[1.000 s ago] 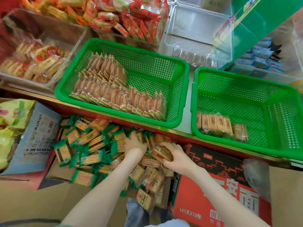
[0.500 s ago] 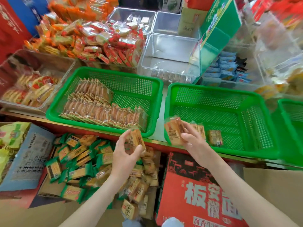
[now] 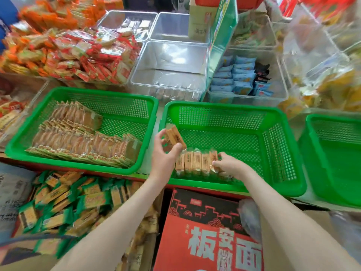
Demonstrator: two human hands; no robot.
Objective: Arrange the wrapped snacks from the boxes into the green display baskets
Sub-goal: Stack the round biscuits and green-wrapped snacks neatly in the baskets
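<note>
The row of snacks [image 3: 195, 162] stands on edge along the near wall of the middle basket [image 3: 234, 112], packs squeezed side by side. The right grip [image 3: 229, 167] is curled onto the row's right end, thumb and fingers pinching the last pack. The left grip [image 3: 164, 155] pinches one more wrapped snack [image 3: 174, 136], tilted, just above the row's left end at the basket's near-left corner. Next door the left basket [image 3: 117, 94] is about half full of tidy rows, and the right basket [image 3: 332, 118] sits on the other side. Down below there's a heap of green-wrapped packs [image 3: 58, 200] and a red carton [image 3: 205, 231]. Clear tubs [image 3: 170, 55] sit behind the baskets.
</note>
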